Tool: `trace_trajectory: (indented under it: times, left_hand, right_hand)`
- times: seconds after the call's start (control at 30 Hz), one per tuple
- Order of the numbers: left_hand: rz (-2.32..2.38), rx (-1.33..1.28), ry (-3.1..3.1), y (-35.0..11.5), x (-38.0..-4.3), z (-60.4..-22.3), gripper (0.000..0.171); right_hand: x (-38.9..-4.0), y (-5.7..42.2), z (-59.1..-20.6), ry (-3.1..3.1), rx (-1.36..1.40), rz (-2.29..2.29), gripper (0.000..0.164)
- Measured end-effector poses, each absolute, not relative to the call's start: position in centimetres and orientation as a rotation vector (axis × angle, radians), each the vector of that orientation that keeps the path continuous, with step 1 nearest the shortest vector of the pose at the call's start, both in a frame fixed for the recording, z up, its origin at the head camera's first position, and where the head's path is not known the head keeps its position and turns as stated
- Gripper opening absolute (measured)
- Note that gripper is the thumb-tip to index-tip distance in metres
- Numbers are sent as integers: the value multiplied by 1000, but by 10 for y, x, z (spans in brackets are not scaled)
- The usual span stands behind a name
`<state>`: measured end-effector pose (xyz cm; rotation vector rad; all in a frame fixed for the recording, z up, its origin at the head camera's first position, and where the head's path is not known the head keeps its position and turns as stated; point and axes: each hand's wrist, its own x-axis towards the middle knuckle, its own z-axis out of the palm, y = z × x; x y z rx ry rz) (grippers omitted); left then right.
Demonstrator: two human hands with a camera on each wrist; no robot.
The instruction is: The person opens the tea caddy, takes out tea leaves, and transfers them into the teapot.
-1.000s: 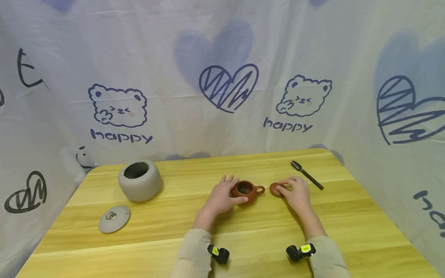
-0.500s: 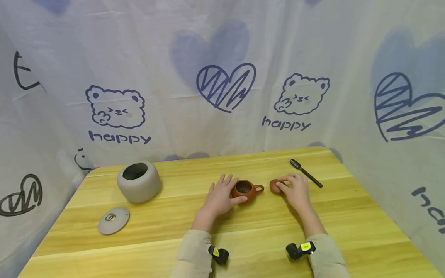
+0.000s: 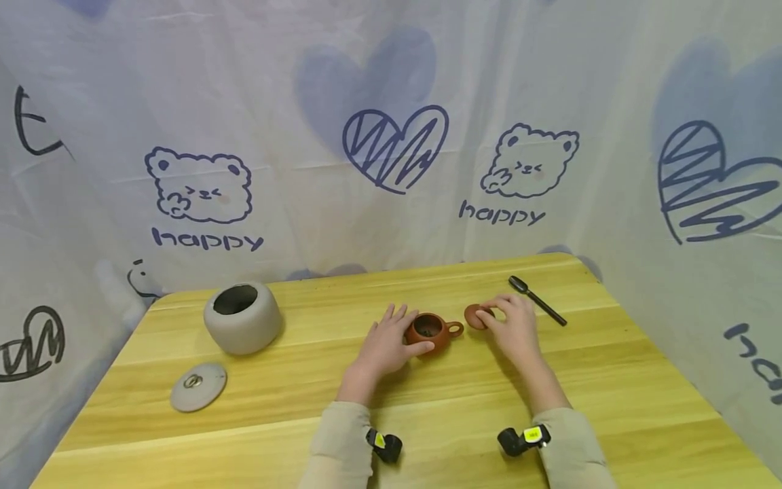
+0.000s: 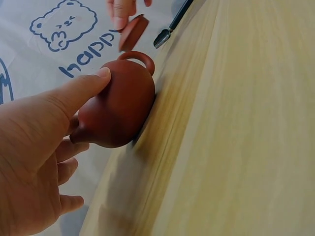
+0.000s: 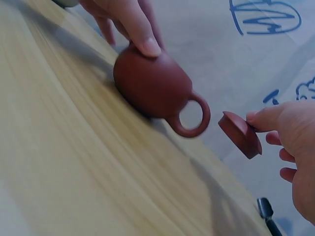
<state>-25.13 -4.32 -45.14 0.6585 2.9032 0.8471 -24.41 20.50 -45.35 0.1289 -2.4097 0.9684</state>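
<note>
A small reddish-brown clay teapot [image 3: 435, 345] stands upright and uncovered on the table, dark bits inside it. My left hand [image 3: 383, 345] holds it, thumb on the near side by the rim and forefinger round the spout [image 4: 81, 133] side; the other fingers spread out. To the right of the teapot's handle [image 5: 202, 118], my right hand [image 3: 514, 327] pinches the matching round lid [image 3: 478, 316] by its top. In the right wrist view the lid [image 5: 240, 134] hangs tilted in the air, clear of the table and a short gap from the handle.
At the back left stands an uncovered grey jar [image 3: 247, 329], its grey lid [image 3: 198, 388] with a metal ring lying in front. A black tea scoop [image 3: 537, 300] lies beyond my right hand. A printed white cloth [image 3: 305, 204] hangs behind the wooden table [image 3: 293, 435].
My right hand has lifted the teapot lid off the table and moved it slightly left and up. The left hand and teapot have stayed in place; the head view has shifted a little.
</note>
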Motion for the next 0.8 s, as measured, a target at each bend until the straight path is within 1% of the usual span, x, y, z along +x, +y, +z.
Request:
trace_trajectory:
  times: [0.33, 0.6, 0.8]
  left_hand:
    - [891, 631, 2892, -42, -252, -450, 76]
    - [862, 633, 2893, -43, -253, -449, 77]
    - [864, 639, 2890, -43, -253, -451, 76]
  right_hand:
    - [-237, 181, -437, -2373, 210, 984, 18]
    - [-238, 162, -435, -2357, 320, 953, 16]
    - [-238, 150, -435, -2371, 339, 966, 18]
